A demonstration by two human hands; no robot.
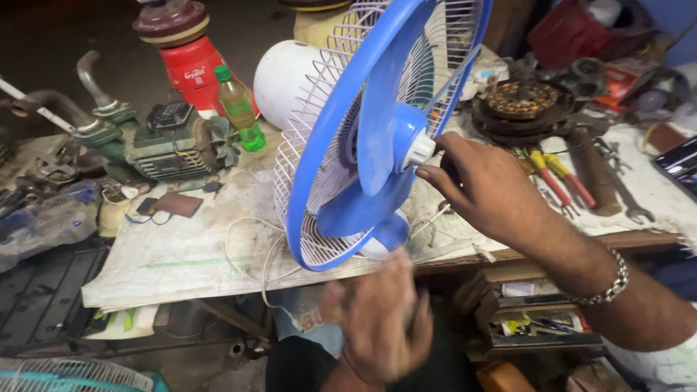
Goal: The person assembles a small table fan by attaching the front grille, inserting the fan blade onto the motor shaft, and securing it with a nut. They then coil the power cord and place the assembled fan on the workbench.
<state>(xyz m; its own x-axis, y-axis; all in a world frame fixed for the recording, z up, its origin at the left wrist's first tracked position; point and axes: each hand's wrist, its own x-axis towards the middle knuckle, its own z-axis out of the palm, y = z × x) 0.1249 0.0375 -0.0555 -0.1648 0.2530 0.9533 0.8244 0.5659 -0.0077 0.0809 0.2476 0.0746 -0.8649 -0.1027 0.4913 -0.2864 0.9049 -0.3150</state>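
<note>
A table fan with a blue rim [319,131], white wire guard and blue blades [370,196] stands tilted on the workbench. My right hand [486,192] reaches to the fan's centre, with its fingertips on the white hub cap [421,150]. My left hand [381,319] is below the fan's lower rim at the bench edge, blurred, fingers spread and holding nothing that I can see. A white cord [250,250] loops on the bench beside the fan's base.
A green bottle [239,109], a red cylinder [192,65], a green motor pump [156,145] and a white round housing [287,80] stand behind the fan. A copper-wound stator [523,105], screwdrivers [552,178] and a wrench [624,192] lie to the right. Another fan guard [65,374] lies bottom left.
</note>
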